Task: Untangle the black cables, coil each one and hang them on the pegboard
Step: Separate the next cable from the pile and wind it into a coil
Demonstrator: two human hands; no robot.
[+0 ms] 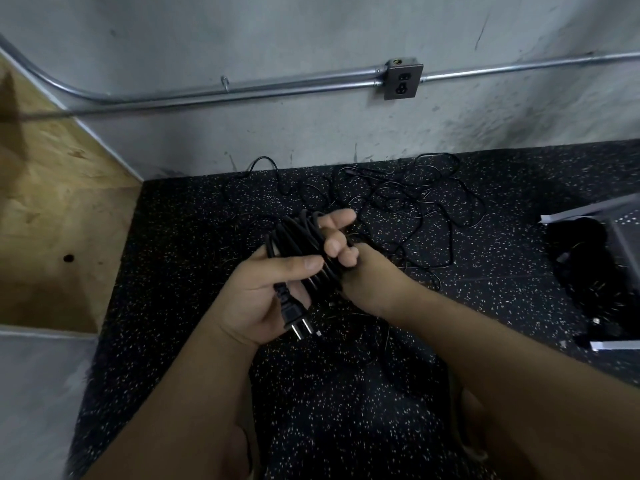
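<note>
Head view looks down on a person's two bare hands, held together over a black speckled rubber floor. Between them is a coiled power cable, black, gathered into a narrow bundle of several strands. Its long axis runs away from the person toward the wall, leaning a little to the left at the far end. The looped end is the far one.

The left hand lies palm up under the near half of the bundle and grips it, thumb pressed across the strands. The cable's plug rests in that palm, and its metal prongs point back toward the person, slightly to the right. The right hand holds the far half from the right side, its fingers curled over the strands with the fingertips facing up.

Beyond the hands, a tangle of black cables sprawls on the floor near the foot of the wall, and one loop rises against the wall itself. A loose strand trails along the floor below the right wrist.

On the grey wall a metal conduit runs into an outlet box. A plywood panel stands at the left. At the right edge a perforated grey panel lies tilted over something black that is too blurred to make out.
</note>
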